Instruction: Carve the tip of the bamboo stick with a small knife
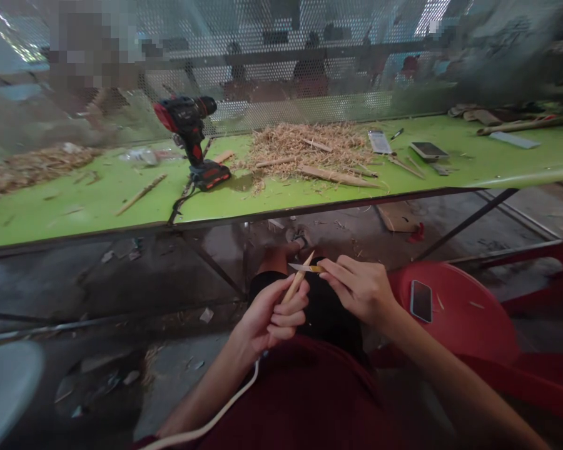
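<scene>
My left hand [281, 314] is wrapped round a pale wooden stick [296, 284], whose pointed end sticks up past my fingers. In my right hand [359, 284] is a small knife [304, 268] with a yellow handle, mostly covered by my fingers. Its blade points left and lies across the stick just below the tip. Both hands are over my lap, in front of the green table's edge. The lower part of the stick is hidden in my left palm.
On the green table [159, 209] stand a cordless drill [194, 140] and a heap of wood shavings [304, 150]. A carved stick [141, 195] lies left. A red stool [469, 312] at my right bears a phone [421, 300]. A white cable [225, 412] runs past my left forearm.
</scene>
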